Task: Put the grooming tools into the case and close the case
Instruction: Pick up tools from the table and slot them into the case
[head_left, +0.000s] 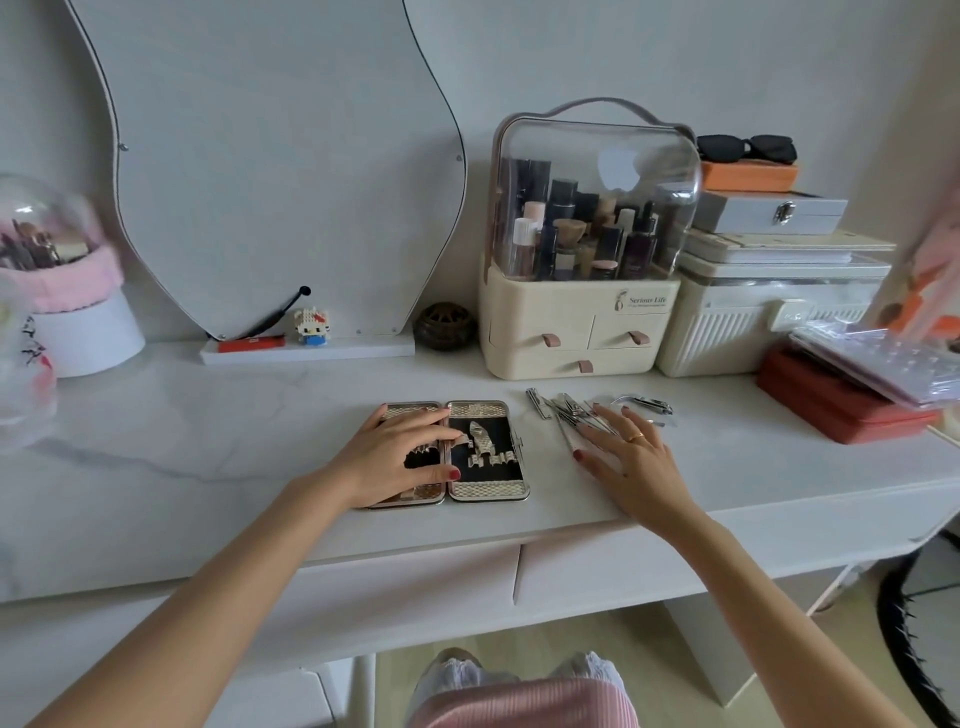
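Low centre of frame: case (487, 451) lies open flat on the white table (208, 441), both halves up, its black lining and empty holding loops visible in the right half. Left hand (395, 457) rests on the case's left half, fingers spread and lightly bent, tips at the hinge; it grips nothing. Right hand (631, 457), right of centre, lies flat with fingers straight and apart, fingertips touching the grooming tools (571, 410), a loose metal pile just right of the case. Nail clipper (647, 402) sits apart, further right. Behind, upper centre-right: cosmetics organizer (582, 312); upper left: mirror (270, 166).
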